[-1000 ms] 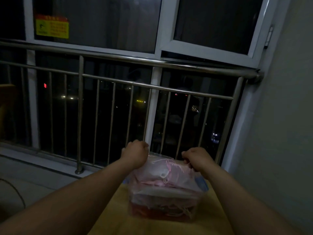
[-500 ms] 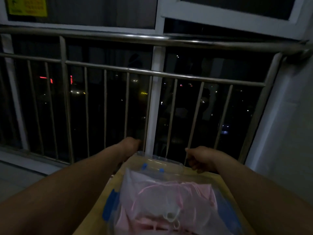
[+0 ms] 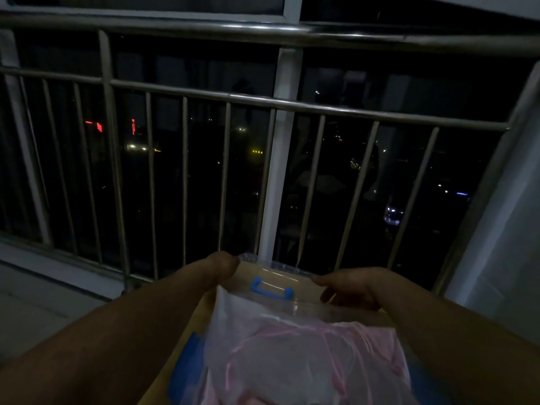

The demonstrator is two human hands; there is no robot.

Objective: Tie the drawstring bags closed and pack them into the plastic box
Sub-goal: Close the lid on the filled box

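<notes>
1. Drawstring bags (image 3: 306,361): pale, sheer pouches with pink cords lie heaped inside the plastic box (image 3: 204,358), at the bottom centre of the view. The heap rises above the rim. Whether each cord is tied cannot be determined in this light.
2. Lid (image 3: 274,277): a clear panel with a blue handle (image 3: 271,289) is held at the far end of the box, tilted, not seated.
3. Left hand (image 3: 222,266): curled over the far-left corner of the lid; fingers hidden, apparently closed on the edge.
4. Right hand (image 3: 347,287): fingers bent around the far-right edge of the lid, gripping it.
5. Progress: packing appears complete or nearly so. Remaining, by judgement: lower the lid, press the heap down, engage the blue latches (image 3: 187,363).
6. Surface: the box rests on a yellowish table (image 3: 181,340).
7. Room: dim; a steel railing (image 3: 263,100) fronts a window showing night lights, with a pale wall (image 3: 502,229) at right.
</notes>
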